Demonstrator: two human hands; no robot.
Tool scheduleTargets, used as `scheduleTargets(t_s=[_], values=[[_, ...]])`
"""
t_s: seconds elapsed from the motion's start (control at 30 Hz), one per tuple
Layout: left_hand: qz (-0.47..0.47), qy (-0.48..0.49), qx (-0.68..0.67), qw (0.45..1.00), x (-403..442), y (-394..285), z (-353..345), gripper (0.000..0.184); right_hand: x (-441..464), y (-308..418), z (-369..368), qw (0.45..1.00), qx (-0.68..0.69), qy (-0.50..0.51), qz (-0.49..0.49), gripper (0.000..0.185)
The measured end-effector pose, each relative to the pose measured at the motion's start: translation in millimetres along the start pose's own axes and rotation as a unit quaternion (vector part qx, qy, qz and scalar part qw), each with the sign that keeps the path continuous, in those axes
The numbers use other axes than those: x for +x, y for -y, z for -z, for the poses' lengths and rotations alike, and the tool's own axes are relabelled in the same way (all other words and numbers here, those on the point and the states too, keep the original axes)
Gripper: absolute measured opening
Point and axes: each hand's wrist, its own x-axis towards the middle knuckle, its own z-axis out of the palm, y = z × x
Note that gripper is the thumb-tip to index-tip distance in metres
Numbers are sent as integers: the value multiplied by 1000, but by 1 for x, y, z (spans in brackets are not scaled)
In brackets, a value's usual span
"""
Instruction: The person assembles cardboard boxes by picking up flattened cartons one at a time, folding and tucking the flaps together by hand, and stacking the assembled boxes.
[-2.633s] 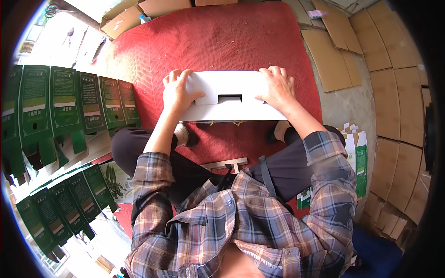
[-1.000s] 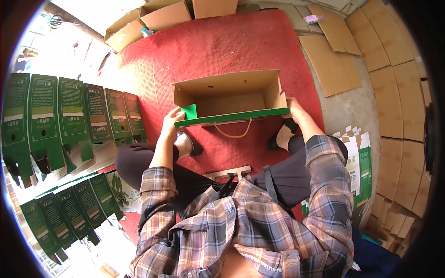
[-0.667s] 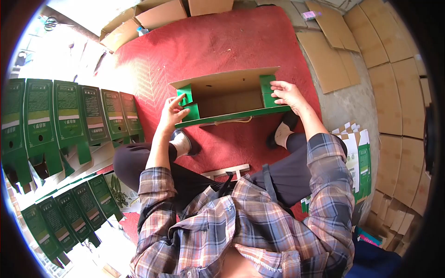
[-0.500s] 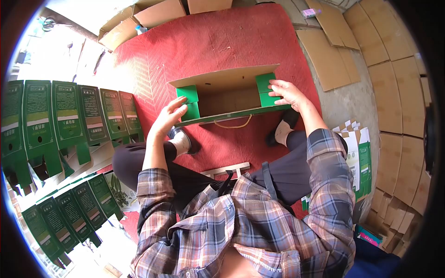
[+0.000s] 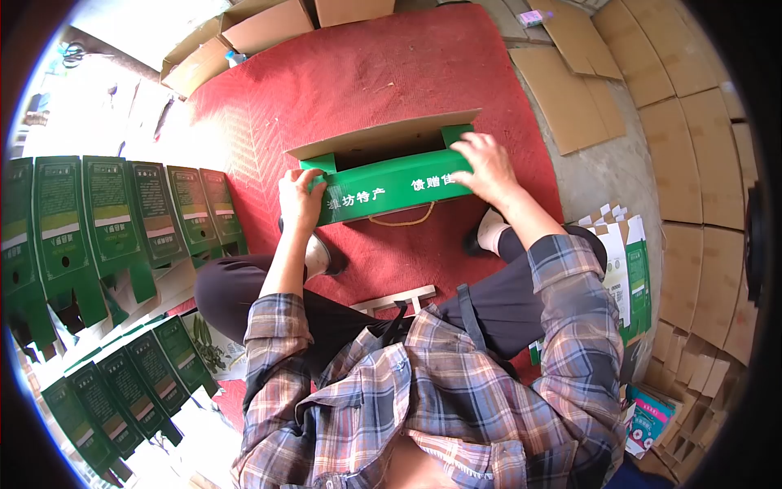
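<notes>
In the head view a green cardboard box point(image 5: 391, 183) with white lettering lies on the red mat in front of me. Its near top flap is folded inward over the opening, while the far brown flap point(image 5: 383, 134) stands up. A rope handle point(image 5: 403, 220) hangs from the near side. My left hand point(image 5: 300, 196) is at the box's left end, thumb and fingers bent around the flap's corner. Fingers spread, my right hand point(image 5: 486, 167) touches the flap near its right end, covering part of the lettering.
Rows of green flat cartons point(image 5: 114, 220) stand at the left. Brown cardboard boxes point(image 5: 692, 155) are stacked at the right. Flat cardboard sheets point(image 5: 570, 102) lie on the floor, and more green and white cartons point(image 5: 635, 273) stand beside my right knee.
The open box's near flap has come up and over the opening, showing its lettering. My hands have moved from the green end flaps onto this flap; the outer white side seen earliest is hidden.
</notes>
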Motion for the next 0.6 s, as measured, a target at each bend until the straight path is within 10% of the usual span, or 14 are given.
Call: scheduleTargets(t_s=[0.17, 0.33, 0.6], values=[[-116, -17, 140, 983, -4, -16, -6, 24, -13, 22, -20, 990, -118, 62, 40, 89], [-142, 102, 130, 976, -26, -46, 4, 90, -6, 21, -24, 992, -101, 48, 55, 77], [-119, 135, 151, 972, -22, -39, -7, 85, -6, 14, -31, 993, -93, 49, 61, 68]])
